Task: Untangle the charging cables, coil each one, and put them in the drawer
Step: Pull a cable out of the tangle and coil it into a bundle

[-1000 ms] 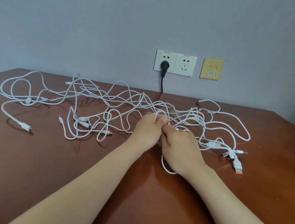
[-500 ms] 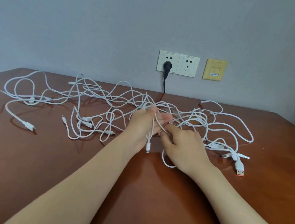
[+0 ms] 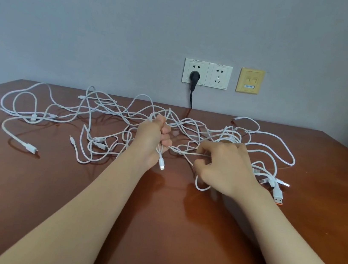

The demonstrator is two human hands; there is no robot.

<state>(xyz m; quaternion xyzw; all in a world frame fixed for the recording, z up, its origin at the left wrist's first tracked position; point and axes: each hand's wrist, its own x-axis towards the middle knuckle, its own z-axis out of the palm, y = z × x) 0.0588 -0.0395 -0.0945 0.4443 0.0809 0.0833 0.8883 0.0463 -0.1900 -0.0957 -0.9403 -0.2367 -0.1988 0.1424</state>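
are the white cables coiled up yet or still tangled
Tangled, none coiled: the cables sprawl in loose crossing loops across the table, with the left hand and right hand gripping strands mid-heap.

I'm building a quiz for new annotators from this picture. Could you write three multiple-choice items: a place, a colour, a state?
1. Where is the black plug? A) on the table B) in the left wall socket C) in the right wall socket
2. What colour tips the USB plug near the right hand? A) orange B) blue C) green
3. What is the left hand doing? A) lying flat B) pointing at the wall C) gripping white cables
Answers: 1 B, its cord drops from that socket; 2 A, the tip shows orange; 3 C, it curls round strands, a connector hanging below.
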